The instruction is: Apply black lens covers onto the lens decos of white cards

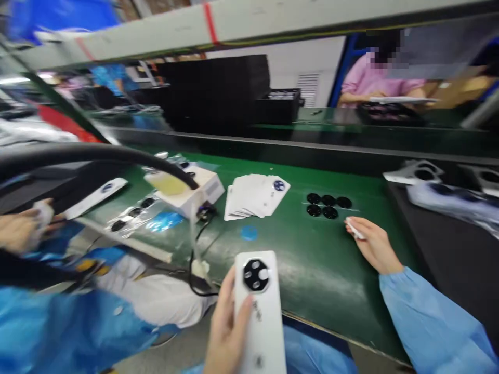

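Across the green bench (312,270), near its front edge, the left hand (226,332) grips a white phone-shaped casing with a black octagonal camera ring (260,322), while the right hand (372,244), resting farther right, pinches a small white piece (354,228) just beside five black round discs (328,205).

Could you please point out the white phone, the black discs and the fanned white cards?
white phone (265,327): head view, on its back below the camera ring.
black discs (328,200): head view, on the top middle disc.
fanned white cards (255,196): head view, on the middle of the fan.
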Tool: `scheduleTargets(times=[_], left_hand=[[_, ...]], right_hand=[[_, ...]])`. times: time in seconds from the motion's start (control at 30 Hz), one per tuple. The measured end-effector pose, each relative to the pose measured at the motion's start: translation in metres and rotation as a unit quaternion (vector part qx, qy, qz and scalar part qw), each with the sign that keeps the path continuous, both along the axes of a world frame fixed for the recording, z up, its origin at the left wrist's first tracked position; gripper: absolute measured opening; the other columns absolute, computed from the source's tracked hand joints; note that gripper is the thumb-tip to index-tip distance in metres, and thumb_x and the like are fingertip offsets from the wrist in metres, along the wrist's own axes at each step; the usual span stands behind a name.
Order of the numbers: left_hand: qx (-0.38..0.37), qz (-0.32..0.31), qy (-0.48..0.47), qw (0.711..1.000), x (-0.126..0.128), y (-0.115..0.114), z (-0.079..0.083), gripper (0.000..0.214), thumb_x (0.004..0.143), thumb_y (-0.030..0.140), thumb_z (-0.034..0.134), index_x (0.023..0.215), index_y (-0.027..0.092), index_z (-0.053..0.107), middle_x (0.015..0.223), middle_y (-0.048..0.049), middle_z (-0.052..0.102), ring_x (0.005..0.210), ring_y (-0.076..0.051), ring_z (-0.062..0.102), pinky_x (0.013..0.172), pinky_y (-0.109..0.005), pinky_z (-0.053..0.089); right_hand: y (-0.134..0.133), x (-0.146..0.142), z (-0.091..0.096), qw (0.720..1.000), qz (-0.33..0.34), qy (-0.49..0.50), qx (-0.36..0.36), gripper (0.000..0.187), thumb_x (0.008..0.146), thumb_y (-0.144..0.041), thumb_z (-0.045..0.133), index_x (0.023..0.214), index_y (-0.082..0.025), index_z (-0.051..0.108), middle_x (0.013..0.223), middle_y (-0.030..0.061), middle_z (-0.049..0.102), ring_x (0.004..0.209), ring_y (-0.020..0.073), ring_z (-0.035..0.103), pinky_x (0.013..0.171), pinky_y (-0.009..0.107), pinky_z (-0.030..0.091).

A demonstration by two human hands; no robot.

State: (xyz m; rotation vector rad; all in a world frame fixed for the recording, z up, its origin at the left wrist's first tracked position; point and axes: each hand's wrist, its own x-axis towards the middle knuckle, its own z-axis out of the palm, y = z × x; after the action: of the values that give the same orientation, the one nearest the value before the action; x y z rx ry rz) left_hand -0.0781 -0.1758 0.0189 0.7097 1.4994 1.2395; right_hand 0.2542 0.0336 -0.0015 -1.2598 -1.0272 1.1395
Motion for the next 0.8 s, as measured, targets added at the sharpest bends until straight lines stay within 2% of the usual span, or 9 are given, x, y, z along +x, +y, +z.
scheduleTargets(times=[0.07, 0.13, 0.23, 0.33, 0.4, 0.47, 0.6, 0.7, 0.8], left_hand=[[0.043, -0.088, 0.027, 0.995, 0.048, 0.052, -0.003, 0.064, 0.085, 0.033, 0.064, 0.142, 0.029, 0.037, 0.14, -0.006, 0.053, 0.129, -0.024, 0.049, 0.104, -0.029, 0.043], [0.071, -0.183, 0.037, 0.98, 0.087, 0.093, -0.009, 0.065, 0.089, 0.029, 0.056, 0.147, 0.026, 0.027, 0.138, -0.0092, 0.053, 0.127, -0.024, 0.051, 0.108, -0.034, 0.039], [0.083, -0.271, 0.099, 0.954, 0.112, 0.12, -0.023, 0.07, 0.092, 0.025, 0.049, 0.151, 0.026, 0.01, 0.145, -0.0102, 0.043, 0.133, -0.024, 0.043, 0.114, -0.039, 0.03], [0.104, -0.306, 0.237, 0.916, 0.109, 0.116, -0.027, 0.074, 0.092, 0.024, 0.048, 0.152, 0.026, 0.003, 0.155, -0.0107, 0.021, 0.143, -0.027, 0.023, 0.117, -0.044, 0.022], [0.105, -0.322, 0.333, 0.88, 0.101, 0.112, -0.022, 0.076, 0.092, 0.027, 0.049, 0.152, 0.027, 0.002, 0.159, -0.0094, 0.005, 0.146, -0.029, 0.012, 0.116, -0.049, 0.023], [0.099, -0.349, 0.393, 0.845, 0.093, 0.116, -0.016, 0.077, 0.092, 0.031, 0.051, 0.152, 0.03, 0.003, 0.16, -0.0067, -0.001, 0.146, -0.03, 0.009, 0.115, -0.05, 0.025], [0.134, -0.409, 0.411, 0.804, 0.079, 0.145, -0.012, 0.076, 0.091, 0.035, 0.054, 0.152, 0.031, 0.007, 0.157, -0.0056, 0.021, 0.141, -0.028, 0.025, 0.113, -0.045, 0.028], [0.152, -0.427, 0.411, 0.791, 0.072, 0.164, -0.017, 0.079, 0.088, 0.037, 0.059, 0.151, 0.031, 0.012, 0.149, -0.0056, 0.039, 0.134, -0.029, 0.037, 0.108, -0.043, 0.033], [0.169, -0.424, 0.417, 0.786, 0.07, 0.169, -0.021, 0.075, 0.088, 0.041, 0.06, 0.15, 0.031, 0.018, 0.145, -0.0041, 0.044, 0.131, -0.028, 0.04, 0.104, -0.041, 0.034]], right_hand=[[-0.006, 0.003, -0.004, 1.0, -0.013, 0.007, -0.005, 0.035, 0.062, -0.045, 0.083, 0.083, -0.018, 0.073, 0.081, 0.0073, 0.068, 0.072, 0.0197, 0.063, 0.065, 0.033, 0.053], [-0.014, 0.004, -0.005, 1.0, -0.016, 0.007, -0.008, 0.034, 0.065, -0.044, 0.082, 0.085, -0.018, 0.072, 0.081, 0.006, 0.067, 0.071, 0.0176, 0.061, 0.064, 0.031, 0.052], [-0.027, 0.002, -0.001, 1.0, -0.001, 0.002, -0.014, 0.03, 0.071, -0.042, 0.079, 0.087, -0.019, 0.07, 0.079, 0.0029, 0.064, 0.067, 0.0143, 0.058, 0.063, 0.028, 0.05], [-0.037, -0.006, 0.006, 0.999, 0.032, -0.005, -0.033, 0.025, 0.075, -0.039, 0.077, 0.088, -0.019, 0.069, 0.074, 0.0008, 0.062, 0.062, 0.0124, 0.056, 0.062, 0.028, 0.048], [-0.042, -0.012, 0.01, 0.997, 0.056, -0.037, -0.041, 0.02, 0.078, -0.037, 0.075, 0.088, -0.02, 0.069, 0.07, 0.0, 0.061, 0.059, 0.0123, 0.056, 0.06, 0.028, 0.047], [-0.046, -0.017, 0.013, 0.991, 0.085, -0.103, -0.031, 0.014, 0.083, -0.034, 0.071, 0.087, -0.02, 0.068, 0.074, 0.0005, 0.062, 0.057, 0.0116, 0.056, 0.058, 0.028, 0.047], [-0.05, -0.027, 0.016, 0.957, 0.145, -0.246, 0.049, 0.003, 0.089, -0.021, 0.062, 0.089, -0.023, 0.066, 0.089, 0.0018, 0.061, 0.066, 0.0124, 0.059, 0.061, 0.028, 0.047], [-0.048, -0.039, 0.019, 0.92, 0.192, -0.322, 0.115, 0.014, 0.09, -0.011, 0.057, 0.095, -0.023, 0.062, 0.091, 0.002, 0.059, 0.078, 0.0137, 0.059, 0.067, 0.027, 0.047], [-0.042, -0.053, 0.021, 0.877, 0.246, -0.386, 0.148, 0.019, 0.091, -0.006, 0.052, 0.101, -0.021, 0.058, 0.095, 0.0027, 0.057, 0.076, 0.0116, 0.057, 0.066, 0.026, 0.046]])
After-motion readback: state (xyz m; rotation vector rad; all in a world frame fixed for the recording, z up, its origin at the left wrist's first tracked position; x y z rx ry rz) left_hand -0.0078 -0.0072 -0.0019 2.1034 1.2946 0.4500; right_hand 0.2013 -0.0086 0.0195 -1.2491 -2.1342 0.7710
